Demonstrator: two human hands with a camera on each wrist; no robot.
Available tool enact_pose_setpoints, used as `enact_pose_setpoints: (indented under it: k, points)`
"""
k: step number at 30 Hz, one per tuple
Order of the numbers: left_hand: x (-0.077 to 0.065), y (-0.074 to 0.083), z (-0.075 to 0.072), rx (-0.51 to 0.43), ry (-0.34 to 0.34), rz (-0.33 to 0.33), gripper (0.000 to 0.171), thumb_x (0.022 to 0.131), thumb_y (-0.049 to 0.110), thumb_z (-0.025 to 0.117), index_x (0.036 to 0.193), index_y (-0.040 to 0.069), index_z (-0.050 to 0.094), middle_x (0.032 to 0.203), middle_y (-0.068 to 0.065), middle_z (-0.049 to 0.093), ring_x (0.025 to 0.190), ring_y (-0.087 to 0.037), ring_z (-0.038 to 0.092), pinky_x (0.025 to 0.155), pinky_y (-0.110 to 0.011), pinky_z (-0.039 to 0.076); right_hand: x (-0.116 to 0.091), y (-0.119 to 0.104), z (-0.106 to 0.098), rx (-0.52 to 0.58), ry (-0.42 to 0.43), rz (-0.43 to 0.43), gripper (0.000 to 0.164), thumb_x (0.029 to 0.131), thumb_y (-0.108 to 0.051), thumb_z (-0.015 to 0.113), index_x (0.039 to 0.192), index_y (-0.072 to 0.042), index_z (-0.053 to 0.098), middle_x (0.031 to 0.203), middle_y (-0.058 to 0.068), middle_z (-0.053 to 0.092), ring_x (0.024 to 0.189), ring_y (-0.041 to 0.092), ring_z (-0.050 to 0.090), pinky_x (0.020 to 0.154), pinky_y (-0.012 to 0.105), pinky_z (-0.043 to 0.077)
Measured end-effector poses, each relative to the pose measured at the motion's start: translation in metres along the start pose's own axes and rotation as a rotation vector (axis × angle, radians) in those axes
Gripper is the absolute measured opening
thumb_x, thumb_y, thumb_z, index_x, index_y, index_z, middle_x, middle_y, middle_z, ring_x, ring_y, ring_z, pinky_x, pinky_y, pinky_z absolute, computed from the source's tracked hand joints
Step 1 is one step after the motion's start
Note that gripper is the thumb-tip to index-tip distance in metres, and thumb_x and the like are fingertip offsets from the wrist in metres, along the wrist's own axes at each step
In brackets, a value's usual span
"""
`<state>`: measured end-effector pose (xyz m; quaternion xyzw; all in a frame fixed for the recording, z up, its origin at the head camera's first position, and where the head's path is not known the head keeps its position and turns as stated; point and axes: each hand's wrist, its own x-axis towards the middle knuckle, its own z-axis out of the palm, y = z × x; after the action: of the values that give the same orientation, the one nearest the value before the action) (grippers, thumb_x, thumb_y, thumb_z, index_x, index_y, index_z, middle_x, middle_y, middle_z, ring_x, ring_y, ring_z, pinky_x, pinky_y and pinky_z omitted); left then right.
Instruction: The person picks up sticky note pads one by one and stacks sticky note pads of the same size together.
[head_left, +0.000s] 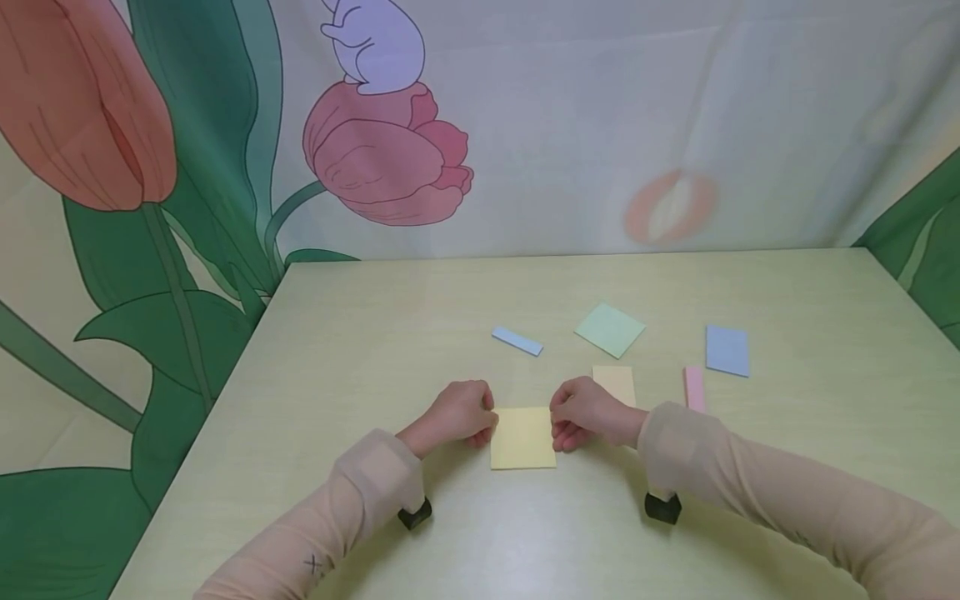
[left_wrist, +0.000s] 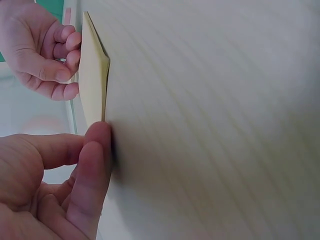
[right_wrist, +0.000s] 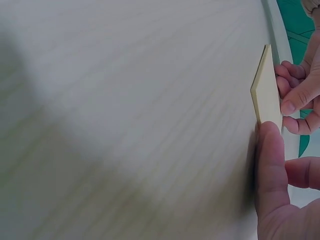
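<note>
A square yellow sticky-note pad [head_left: 523, 438] lies low over the table between both hands. My left hand [head_left: 461, 412] holds its left edge near the far corner, and my right hand [head_left: 588, 412] holds the right edge opposite. In the left wrist view, the left thumb and forefinger come together at the edge of the pad [left_wrist: 93, 70], other fingers curled. From the right wrist, the thumb and finger of the right hand [right_wrist: 280, 190] meet the near side of the pad [right_wrist: 267, 90]. The fingers partly hide the pad's side edges.
Beyond the hands lie a blue strip [head_left: 517, 342], a green square pad [head_left: 611, 330] and a blue pad [head_left: 727, 351]. A peach pad [head_left: 615, 383] and a pink strip [head_left: 694, 388] lie by the right arm. A printed curtain [head_left: 555, 133] hangs behind the table [head_left: 360, 325].
</note>
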<state>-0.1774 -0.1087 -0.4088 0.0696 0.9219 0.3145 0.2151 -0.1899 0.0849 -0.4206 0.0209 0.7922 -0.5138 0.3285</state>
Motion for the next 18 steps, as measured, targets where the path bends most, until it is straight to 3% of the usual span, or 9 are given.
enact_pose_setpoints:
  k: [18]
  points:
    - [-0.0014, 0.0023, 0.0031, 0.069, -0.031, -0.025, 0.005, 0.08, 0.005, 0.054, 0.076, 0.004, 0.051, 0.054, -0.003, 0.059, 0.044, -0.01, 0.056, 0.045, -0.022, 0.046, 0.0011, 0.0086, 0.0032, 0.002, 0.001, -0.009, 0.01, 0.085, -0.002, 0.047, 0.086, 0.004, 0.054, 0.064, 0.01, 0.058, 0.049, 0.015, 0.059, 0.049, 0.025, 0.05]
